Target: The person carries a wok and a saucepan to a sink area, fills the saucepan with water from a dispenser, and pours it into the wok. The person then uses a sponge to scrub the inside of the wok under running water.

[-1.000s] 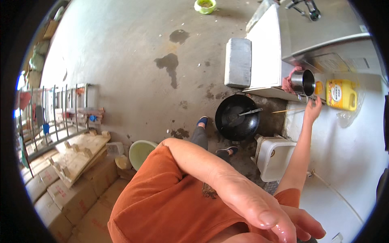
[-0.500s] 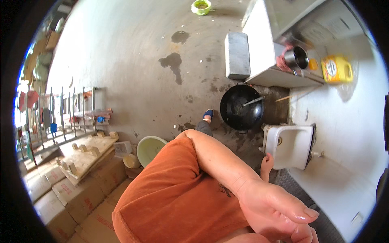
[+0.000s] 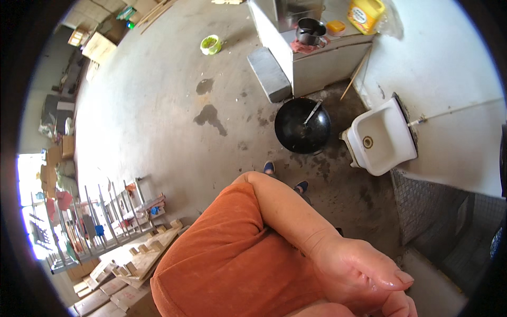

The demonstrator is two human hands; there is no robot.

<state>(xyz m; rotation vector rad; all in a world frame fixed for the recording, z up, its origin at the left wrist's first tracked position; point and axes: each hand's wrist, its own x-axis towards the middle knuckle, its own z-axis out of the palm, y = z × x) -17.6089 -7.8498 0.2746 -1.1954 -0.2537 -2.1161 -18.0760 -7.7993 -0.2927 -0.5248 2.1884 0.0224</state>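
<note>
My left hand (image 3: 364, 274) is raised close in front of me at the lower right, its skin wet and shiny. The forearm, coming from an orange sleeve (image 3: 216, 238), bends across my body. Its thumb stretches to the right over curled fingers, which run partly off the lower edge; whatever they hold, if anything, is hidden. My right hand is out of view. Beyond the arm, a black wok (image 3: 296, 134) rests on the wet floor with a metal-handled utensil (image 3: 312, 112) in it. To its right, a white sink (image 3: 388, 134) is fixed to the wall.
A grey block (image 3: 269, 74) lies by a white counter (image 3: 330, 68) bearing a metal mug (image 3: 310, 31) and a yellow jug (image 3: 364, 17). A green bowl (image 3: 210, 45) sits farther off. Metal racks (image 3: 105, 211), a wooden pallet (image 3: 142, 259) and cartons (image 3: 111, 296) stand left. My blue shoes (image 3: 269, 167) show below.
The view has turned, so sink, wok and counter appear shifted and tilted. My left arm keeps its bent pose. A hand seen by the sink's near edge is no longer in view.
</note>
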